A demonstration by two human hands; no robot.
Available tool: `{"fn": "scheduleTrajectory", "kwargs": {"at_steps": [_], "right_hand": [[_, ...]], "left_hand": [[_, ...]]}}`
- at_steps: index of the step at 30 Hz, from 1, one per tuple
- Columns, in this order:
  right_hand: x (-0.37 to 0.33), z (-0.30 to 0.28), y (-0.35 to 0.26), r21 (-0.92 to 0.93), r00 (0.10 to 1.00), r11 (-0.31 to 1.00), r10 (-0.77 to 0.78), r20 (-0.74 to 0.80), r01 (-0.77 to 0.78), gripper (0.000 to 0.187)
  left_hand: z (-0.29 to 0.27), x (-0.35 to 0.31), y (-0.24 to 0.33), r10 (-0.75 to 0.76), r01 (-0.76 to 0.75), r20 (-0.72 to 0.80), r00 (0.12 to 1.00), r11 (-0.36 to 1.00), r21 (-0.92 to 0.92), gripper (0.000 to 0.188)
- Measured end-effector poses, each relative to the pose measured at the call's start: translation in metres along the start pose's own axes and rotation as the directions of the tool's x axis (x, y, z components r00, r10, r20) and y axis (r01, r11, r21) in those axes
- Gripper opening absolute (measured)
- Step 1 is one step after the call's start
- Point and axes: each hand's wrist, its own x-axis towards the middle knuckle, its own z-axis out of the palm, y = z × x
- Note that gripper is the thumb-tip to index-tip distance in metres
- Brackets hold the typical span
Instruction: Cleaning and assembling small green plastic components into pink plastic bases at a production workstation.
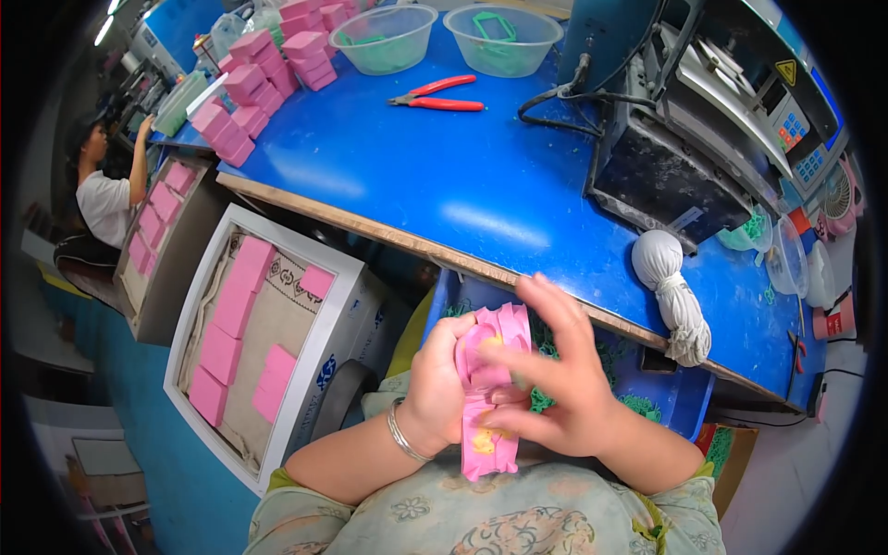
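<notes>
In front of my body, my left hand (442, 370) is closed around the edge of a pink rubber mold (490, 453), which looks spread open lengthwise. Yellow patches show on its inner faces, and its edges are ridged. My right hand (573, 379) hovers over the mold with fingers apart; the fingers are slightly blurred, and I cannot tell whether the tips touch it. Part of the mold is hidden behind those fingers. Below the table edge, a blue bin (696, 402) holds many thin green pieces (638, 405).
Red-handled cutters (444, 104) lie on the blue table (370, 148). Stacked pink blocks (248, 85) and two clear bowls (384, 65) stand at the back. A machine (684, 166) and a white cloth bundle (659, 259) are right. Left is a box (310, 361) of pink blocks; beyond sits a person (104, 203).
</notes>
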Motion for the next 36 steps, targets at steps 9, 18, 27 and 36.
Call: {"fn": "scheduleTrajectory", "kwargs": {"at_steps": [9,18,27,36], "right_hand": [[-0.012,0.0,-0.006,-0.128,0.986,0.992,-0.021,-0.167,-0.001,0.036],[-0.022,0.034,-0.01,0.94,0.765,0.302,0.64,-0.074,-0.161,0.004],[-0.02,0.031,-0.006,0.926,0.669,-0.186,0.646,0.368,-0.329,0.008],[0.012,-0.013,-0.011,0.121,0.989,0.986,0.124,-0.081,-0.114,0.017]], "left_hand": [[-0.002,0.001,-0.004,0.097,-0.083,-0.124,0.988,0.99,0.112,0.048],[0.014,0.0,-0.008,0.081,-0.071,-0.032,0.996,0.97,0.234,0.062],[0.003,0.002,-0.003,0.109,-0.128,0.111,0.988,0.974,0.187,0.063],[-0.008,0.006,-0.006,0.126,-0.186,0.275,0.953,0.962,0.203,0.058]]}}
